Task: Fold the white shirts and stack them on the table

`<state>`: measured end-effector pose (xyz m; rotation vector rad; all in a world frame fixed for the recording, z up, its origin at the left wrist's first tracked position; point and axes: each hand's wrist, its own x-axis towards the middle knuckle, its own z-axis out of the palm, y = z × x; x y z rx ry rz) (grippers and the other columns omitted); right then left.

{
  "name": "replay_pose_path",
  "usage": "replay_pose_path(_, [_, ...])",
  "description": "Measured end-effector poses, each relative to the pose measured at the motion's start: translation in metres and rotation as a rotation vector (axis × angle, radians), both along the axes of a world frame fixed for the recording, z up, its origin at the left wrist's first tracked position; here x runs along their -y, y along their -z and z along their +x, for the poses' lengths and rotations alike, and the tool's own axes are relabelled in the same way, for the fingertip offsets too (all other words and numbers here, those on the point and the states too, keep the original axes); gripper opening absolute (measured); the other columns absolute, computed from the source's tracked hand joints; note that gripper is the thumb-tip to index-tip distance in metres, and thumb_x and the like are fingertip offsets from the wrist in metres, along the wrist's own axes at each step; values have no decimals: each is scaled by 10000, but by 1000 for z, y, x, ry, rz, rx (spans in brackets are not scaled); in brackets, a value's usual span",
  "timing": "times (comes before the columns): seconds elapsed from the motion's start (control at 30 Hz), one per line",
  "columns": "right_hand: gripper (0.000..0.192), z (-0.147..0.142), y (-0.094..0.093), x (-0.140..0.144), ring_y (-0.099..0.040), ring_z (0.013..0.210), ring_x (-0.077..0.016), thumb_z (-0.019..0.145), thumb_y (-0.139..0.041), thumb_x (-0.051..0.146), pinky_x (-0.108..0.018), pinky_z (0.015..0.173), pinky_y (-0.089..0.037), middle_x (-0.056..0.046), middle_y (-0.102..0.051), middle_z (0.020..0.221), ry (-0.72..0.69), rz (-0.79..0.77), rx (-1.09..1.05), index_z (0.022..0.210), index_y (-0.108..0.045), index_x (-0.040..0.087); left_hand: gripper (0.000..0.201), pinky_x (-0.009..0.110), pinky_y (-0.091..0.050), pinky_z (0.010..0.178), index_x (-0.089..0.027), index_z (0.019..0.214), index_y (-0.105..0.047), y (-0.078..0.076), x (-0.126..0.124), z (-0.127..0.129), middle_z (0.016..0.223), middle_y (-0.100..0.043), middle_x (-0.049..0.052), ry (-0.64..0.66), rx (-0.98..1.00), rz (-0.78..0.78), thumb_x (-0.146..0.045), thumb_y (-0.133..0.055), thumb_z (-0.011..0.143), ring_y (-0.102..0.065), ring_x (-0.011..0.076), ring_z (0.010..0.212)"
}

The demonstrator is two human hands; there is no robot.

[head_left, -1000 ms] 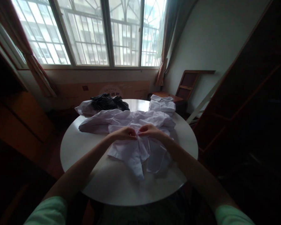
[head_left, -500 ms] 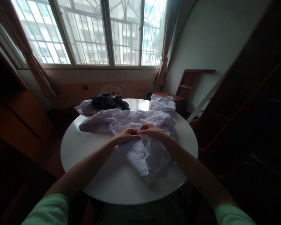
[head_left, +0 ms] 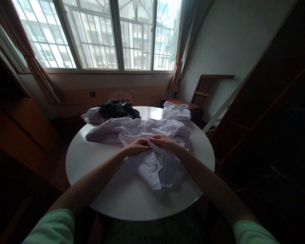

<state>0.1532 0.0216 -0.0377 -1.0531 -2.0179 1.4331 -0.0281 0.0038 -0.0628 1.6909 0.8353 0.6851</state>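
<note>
crumpled white cotton shirt (head_left: 147, 149) is spread on the round white table (head_left: 96, 166) | its middle fold is pinched by left hand (head_left: 136, 146) and right hand (head_left: 163, 141) (fingertips nearly touching) | cloth trails toward the near edge

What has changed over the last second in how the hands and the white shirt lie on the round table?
The near part of the white shirt, which hung spread towards the table's near edge, has been gathered up and shifted slightly right. The left hand and right hand stay close together, each keeping its grip on the cloth. The striped garment, the folded shirt and the table are unchanged.
</note>
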Motion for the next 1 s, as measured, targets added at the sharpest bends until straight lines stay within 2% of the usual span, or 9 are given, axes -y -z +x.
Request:
replay_pose_path(0.13, [348, 2, -2, 1, -408, 474, -42, 626, -688, 421, -176, 420, -279, 38, -531, 615, -71, -14, -5, 797, -589, 135, 341, 197, -295, 505, -100, 691, -570, 2, -1, -1, 601, -475, -44, -71, -61, 22, -410, -684, 606, -405, 59, 538])
replay_pose_path(0.33, [367, 4, 3, -5, -463, 532, -50, 555, -748, 304, -166, 460, -326, 39, -562, 664, -190, -44, -12, 857, -610, 147, 327, 199, -300, 509, -99, 741, -570, 2, -3, -3, 602, -469, -45, -31, -71, 19, -387, -667, 620, -399, 62, 538])
replay_pose_path(0.77, [384, 5, 1, -5, -458, 503, -49, 556, -747, 325, -160, 435, -315, 31, -575, 621, -149, -44, 48, 870, -642, 130, 313, 195, -316, 502, -106, 722, -571, 2, -2, -4, 616, -472, -44, -66, -116, 54, -392, -656, 627, -411, 68, 553])
replay_pose_path(1.0, [331, 5, 1, -4, -478, 582, -69, 513, -753, 265, -185, 516, -360, 32, -559, 667, -186, -30, -6, 774, -601, 128, 294, 197, -311, 507, -108, 716, -569, 2, -3, -5, 619, -482, -41, -55, -124, 60, -375, -658, 632, -415, 68, 555])
